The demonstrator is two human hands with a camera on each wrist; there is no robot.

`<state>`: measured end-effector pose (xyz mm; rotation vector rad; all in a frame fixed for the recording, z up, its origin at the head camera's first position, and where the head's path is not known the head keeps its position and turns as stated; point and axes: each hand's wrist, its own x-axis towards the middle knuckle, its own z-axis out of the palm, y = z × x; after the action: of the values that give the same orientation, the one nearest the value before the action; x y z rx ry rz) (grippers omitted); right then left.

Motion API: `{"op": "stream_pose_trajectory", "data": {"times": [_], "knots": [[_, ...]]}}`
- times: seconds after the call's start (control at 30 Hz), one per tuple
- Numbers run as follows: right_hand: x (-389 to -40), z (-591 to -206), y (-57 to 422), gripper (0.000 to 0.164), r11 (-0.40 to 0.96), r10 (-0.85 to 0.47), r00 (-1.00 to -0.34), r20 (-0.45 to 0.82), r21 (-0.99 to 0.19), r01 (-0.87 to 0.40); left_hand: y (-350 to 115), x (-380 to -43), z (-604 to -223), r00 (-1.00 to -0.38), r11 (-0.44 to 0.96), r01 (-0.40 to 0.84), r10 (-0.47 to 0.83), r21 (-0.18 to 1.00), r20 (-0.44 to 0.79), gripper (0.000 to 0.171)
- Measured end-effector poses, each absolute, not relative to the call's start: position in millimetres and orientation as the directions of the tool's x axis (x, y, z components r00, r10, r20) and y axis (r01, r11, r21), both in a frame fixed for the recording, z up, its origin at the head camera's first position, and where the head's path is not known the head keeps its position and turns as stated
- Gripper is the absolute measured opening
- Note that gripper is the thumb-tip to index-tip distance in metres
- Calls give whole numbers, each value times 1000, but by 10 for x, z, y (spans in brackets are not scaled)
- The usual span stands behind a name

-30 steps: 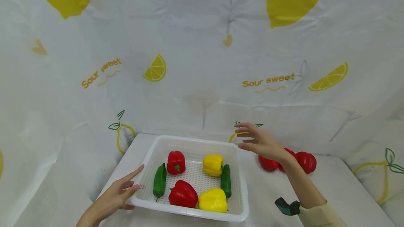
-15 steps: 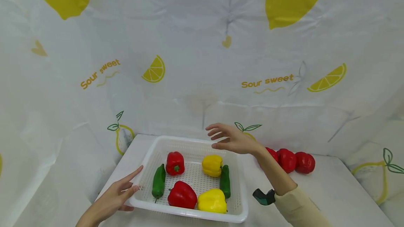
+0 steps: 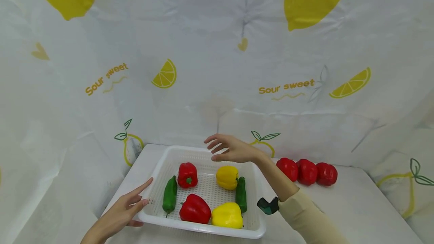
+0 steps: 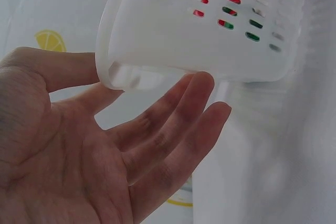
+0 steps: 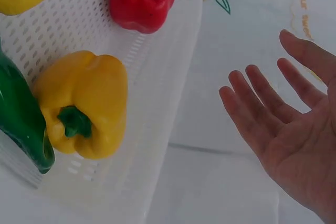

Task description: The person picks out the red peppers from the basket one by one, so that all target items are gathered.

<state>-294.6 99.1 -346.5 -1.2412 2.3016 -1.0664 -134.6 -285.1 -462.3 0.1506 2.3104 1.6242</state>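
Against the outstretched fingers of the left hand (image 3: 123,208) sits a white basket (image 3: 203,228), set upright on the table with its perforated floor showing. The left hand lies at the basket's left side, close to the near corner; its fingers are straight and clasp nothing. In the left wrist view, part of that hand passes behind the rim while other fingers reach below the wall.

Inside, a green pepper (image 3: 170,195) lies along the left, with a red bell pepper (image 3: 187,175) near it toward the back and a larger red bell pepper (image 3: 195,209) at the front. Just beside this one is a bright yellow bell pepper (image 3: 227,215); a deeper yellow bell pepper (image 3: 227,177) sits behind, next to a second green pepper (image 3: 241,195) on the right.

Over the far rim hovers the right hand (image 3: 230,148), its fingers loosely spread, holding nothing. A dark band (image 3: 268,206) shows near the edge of the cream sleeve (image 3: 305,214).

To the right of the basket, three red vegetables (image 3: 306,171) stand in a row on the white table (image 3: 352,199). Behind hangs a white sheet (image 3: 203,48) printed with lemons and "Sour sweet".
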Motion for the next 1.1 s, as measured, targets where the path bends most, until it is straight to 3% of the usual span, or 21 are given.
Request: {"op": "stream_pose_trajectory", "data": {"times": [0.4,0.83,1.1], "knots": [[-3071,-3504,621,51,415,-836,-545,-58,-717,-560,-2854,-1357,-4634,-949,353,-95,251,931,-193,74],[-3170,-3727,384,54,494,-826,-492,-274,-773,-399,-2847,-1326,-4602,-947,352,-101,254,931,-199,73],[-3207,-3959,265,57,540,-798,-503,-333,-766,-348,-2843,-1309,-4607,-946,345,-95,260,934,-192,73]]}}
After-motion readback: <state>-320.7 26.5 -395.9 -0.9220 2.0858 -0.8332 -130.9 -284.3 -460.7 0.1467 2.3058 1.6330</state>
